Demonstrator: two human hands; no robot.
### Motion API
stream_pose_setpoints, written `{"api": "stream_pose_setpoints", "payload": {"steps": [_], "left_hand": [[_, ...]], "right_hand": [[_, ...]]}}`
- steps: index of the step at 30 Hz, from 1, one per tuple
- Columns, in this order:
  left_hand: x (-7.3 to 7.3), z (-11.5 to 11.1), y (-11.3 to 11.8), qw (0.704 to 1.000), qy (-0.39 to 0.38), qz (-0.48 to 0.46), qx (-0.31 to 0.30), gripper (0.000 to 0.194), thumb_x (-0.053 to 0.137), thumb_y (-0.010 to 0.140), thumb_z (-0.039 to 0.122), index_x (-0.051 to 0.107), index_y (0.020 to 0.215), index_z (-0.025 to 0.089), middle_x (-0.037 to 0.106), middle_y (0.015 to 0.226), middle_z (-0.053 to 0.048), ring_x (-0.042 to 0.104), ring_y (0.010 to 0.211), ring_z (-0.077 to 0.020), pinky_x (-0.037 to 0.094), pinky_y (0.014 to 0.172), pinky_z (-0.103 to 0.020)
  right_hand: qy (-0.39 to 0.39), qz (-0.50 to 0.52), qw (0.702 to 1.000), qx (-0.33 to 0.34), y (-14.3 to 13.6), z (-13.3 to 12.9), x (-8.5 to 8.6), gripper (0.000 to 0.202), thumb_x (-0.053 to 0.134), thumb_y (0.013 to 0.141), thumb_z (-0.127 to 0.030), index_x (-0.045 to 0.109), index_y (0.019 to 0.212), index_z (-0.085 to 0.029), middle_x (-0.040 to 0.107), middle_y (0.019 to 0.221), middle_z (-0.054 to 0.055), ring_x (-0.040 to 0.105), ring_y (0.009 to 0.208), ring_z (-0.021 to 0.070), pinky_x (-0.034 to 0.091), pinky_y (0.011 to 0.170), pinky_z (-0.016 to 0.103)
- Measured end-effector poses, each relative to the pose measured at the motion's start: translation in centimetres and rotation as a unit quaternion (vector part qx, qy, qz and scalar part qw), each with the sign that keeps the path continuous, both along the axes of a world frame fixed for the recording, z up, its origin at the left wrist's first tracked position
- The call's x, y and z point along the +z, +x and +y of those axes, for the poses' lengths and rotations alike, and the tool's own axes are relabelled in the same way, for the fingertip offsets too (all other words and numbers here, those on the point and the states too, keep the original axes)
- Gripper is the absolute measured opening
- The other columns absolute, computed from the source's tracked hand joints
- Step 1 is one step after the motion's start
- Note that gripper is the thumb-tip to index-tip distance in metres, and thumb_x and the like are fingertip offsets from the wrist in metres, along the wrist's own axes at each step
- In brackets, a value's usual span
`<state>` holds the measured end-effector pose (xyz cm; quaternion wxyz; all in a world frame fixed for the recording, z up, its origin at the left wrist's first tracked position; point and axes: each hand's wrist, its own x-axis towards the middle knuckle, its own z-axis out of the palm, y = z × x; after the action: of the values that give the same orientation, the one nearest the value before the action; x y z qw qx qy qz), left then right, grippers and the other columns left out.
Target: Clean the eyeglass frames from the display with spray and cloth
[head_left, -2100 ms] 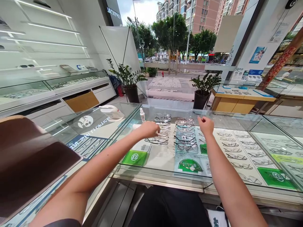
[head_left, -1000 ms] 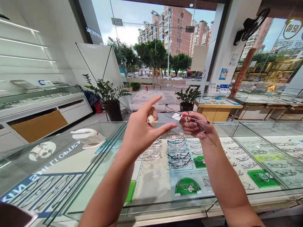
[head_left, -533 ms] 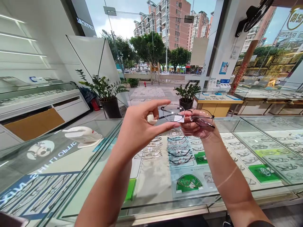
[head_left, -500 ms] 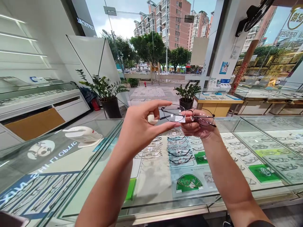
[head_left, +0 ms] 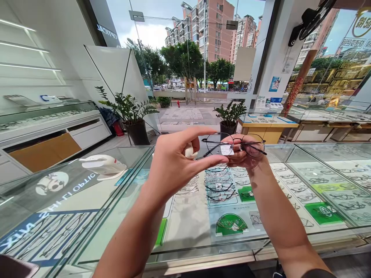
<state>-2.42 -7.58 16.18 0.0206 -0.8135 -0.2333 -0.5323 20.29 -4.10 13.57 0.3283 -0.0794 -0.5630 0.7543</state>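
Observation:
A pair of round, thin dark-framed eyeglasses is held up above the glass counter. My right hand is behind the frame, its fingers closed on it near the bridge. A small white tag hangs at the nearer lens. My left hand has thumb and index finger stretched around that lens, one at its top rim, one toward its lower part; whether they press on it I cannot tell. Its other fingers are curled over a white wad, perhaps cloth or tissue. Folded dark temples show through the lenses.
Below my hands is a glass display counter with rows of eyeglasses and a green half-round stand. A white moulded object sits on the left counter. Potted plants flank the glass door ahead.
The eyeglasses have shifted slightly right and down and turned a little, showing the tag more fully. My left hand has moved slightly right and down with them.

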Motion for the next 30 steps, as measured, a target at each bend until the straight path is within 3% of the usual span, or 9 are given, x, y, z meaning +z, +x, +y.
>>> {"api": "stream_pose_setpoints", "payload": {"steps": [6,16,18,20,22,23,25,27,30], "left_hand": [[0.3,0.7,-0.7,1.000,-0.011,0.019,0.006,0.055,0.085,0.076,0.060,0.079,0.116,0.023,0.053,0.063,0.006,0.044,0.056,-0.0093,0.040,0.057,-0.023],[0.5,2.6,-1.5,0.998,-0.038,0.047,0.010,0.051,0.085,0.076,0.061,0.081,0.111,0.025,0.053,0.064,0.004,0.042,0.058,-0.0110,0.036,0.055,-0.025],[0.5,2.5,-1.6,0.998,-0.046,0.049,0.013,0.052,0.087,0.076,0.058,0.080,0.115,0.026,0.055,0.066,0.004,0.043,0.059,-0.0107,0.037,0.056,-0.025],[0.5,2.6,-1.6,0.997,-0.066,0.044,0.017,0.058,0.088,0.076,0.054,0.077,0.125,0.026,0.058,0.069,0.004,0.043,0.059,-0.0103,0.037,0.058,-0.024],[0.4,3.0,-1.5,0.994,-0.106,0.016,0.019,0.053,0.085,0.081,0.053,0.076,0.126,0.025,0.062,0.073,0.002,0.046,0.060,-0.0103,0.039,0.059,-0.024],[0.3,3.2,-1.3,0.991,-0.133,-0.002,0.015,0.046,0.081,0.084,0.053,0.078,0.120,0.023,0.064,0.074,0.001,0.048,0.062,-0.0107,0.040,0.060,-0.024],[0.0,3.9,-0.8,0.981,-0.190,-0.028,-0.008,0.038,0.074,0.089,0.055,0.082,0.101,0.020,0.069,0.076,-0.002,0.055,0.066,-0.0126,0.043,0.062,-0.025],[-0.4,4.5,-0.2,0.969,-0.240,-0.038,-0.042,0.038,0.074,0.089,0.056,0.082,0.088,0.018,0.074,0.080,-0.005,0.061,0.072,-0.0149,0.046,0.066,-0.026],[-0.9,5.0,0.7,0.951,-0.291,-0.055,-0.085,0.035,0.077,0.086,0.053,0.081,0.087,0.018,0.076,0.082,-0.006,0.063,0.074,-0.0161,0.048,0.066,-0.026]], "right_hand": [[-0.026,-0.029,0.999,0.015,0.0,0.2,0.3,0.038,0.058,0.092,-0.030,0.035,0.062,-0.023,0.023,0.042,-0.012,0.009,0.038,0.0054,0.026,0.039,0.015],[-0.034,-0.047,0.997,-0.048,-0.1,0.5,0.3,0.034,0.057,0.092,-0.033,0.038,0.065,-0.023,0.027,0.045,-0.012,0.009,0.040,0.0052,0.023,0.038,0.018],[-0.011,-0.056,0.995,-0.083,-0.3,0.3,0.3,0.035,0.058,0.092,-0.034,0.038,0.065,-0.024,0.025,0.046,-0.012,0.011,0.041,0.0058,0.022,0.040,0.020],[0.043,-0.051,0.979,-0.194,-0.8,0.1,0.4,0.033,0.059,0.091,-0.035,0.041,0.066,-0.023,0.027,0.050,-0.011,0.015,0.043,0.0068,0.020,0.042,0.022],[0.152,-0.045,0.915,-0.370,-1.5,-0.2,0.2,0.032,0.059,0.093,-0.034,0.044,0.067,-0.023,0.032,0.055,-0.008,0.023,0.048,0.0084,0.020,0.047,0.024],[0.222,-0.051,0.857,-0.461,-1.9,-0.3,0.1,0.032,0.059,0.094,-0.033,0.044,0.067,-0.022,0.034,0.058,-0.007,0.028,0.051,0.0094,0.022,0.049,0.025],[0.360,-0.087,0.707,-0.603,-2.8,-0.4,-0.4,0.037,0.055,0.099,-0.032,0.042,0.065,-0.023,0.035,0.061,-0.005,0.033,0.057,0.0112,0.025,0.055,0.027],[0.457,-0.144,0.565,-0.672,-3.5,-0.3,-1.1,0.037,0.051,0.102,-0.030,0.042,0.067,-0.023,0.035,0.060,-0.005,0.032,0.057,0.0120,0.025,0.057,0.029],[0.541,-0.196,0.415,-0.705,-4.4,0.0,-2.2,0.031,0.048,0.103,-0.025,0.046,0.072,-0.023,0.042,0.060,-0.004,0.035,0.054,0.0126,0.024,0.057,0.031]]}}
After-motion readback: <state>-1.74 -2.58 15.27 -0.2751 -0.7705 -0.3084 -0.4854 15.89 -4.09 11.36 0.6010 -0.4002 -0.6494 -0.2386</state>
